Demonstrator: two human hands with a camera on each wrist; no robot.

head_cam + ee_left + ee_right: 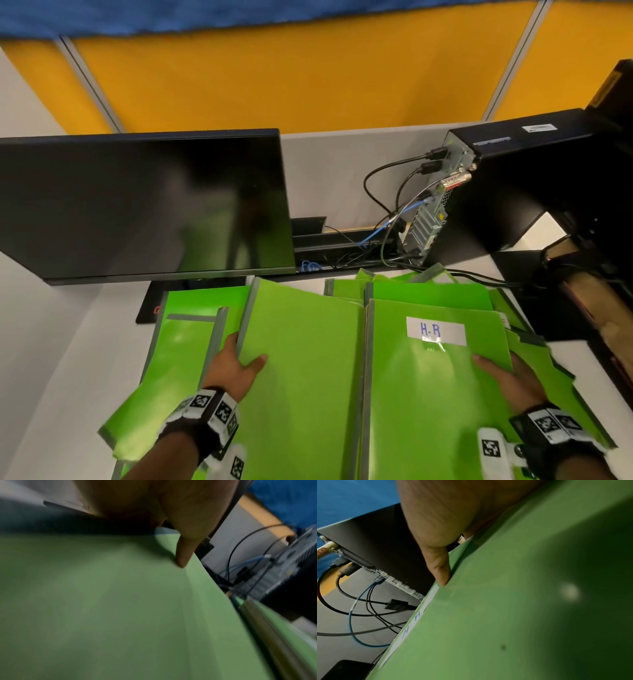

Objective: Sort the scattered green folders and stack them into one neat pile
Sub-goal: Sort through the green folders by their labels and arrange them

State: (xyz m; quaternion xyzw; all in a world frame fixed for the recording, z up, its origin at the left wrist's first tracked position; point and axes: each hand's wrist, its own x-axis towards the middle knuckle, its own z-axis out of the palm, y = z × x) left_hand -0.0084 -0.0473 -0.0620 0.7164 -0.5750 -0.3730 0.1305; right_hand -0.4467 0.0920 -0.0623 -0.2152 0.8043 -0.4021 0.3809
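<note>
Several bright green folders with grey spines lie spread over the white desk [51, 359]. My left hand [236, 365] grips the left edge of a plain green folder [301, 363], thumb on top and fingers underneath. In the left wrist view the thumb [183, 555] presses on that folder [120, 608]. My right hand [507, 377] grips the right edge of a folder with a white "H-R" label [428, 383], thumb [440, 568] on its cover [522, 601]. The two held folders sit side by side. More folders [185, 339] lie under them at left and behind [428, 291].
A dark monitor [144, 205] stands behind the folders at left, on a black mat [147, 310]. A black computer case [513, 192] with plugged cables [387, 212] stands at back right. Dark equipment [589, 291] crowds the right edge. A yellow partition [274, 75] closes the back.
</note>
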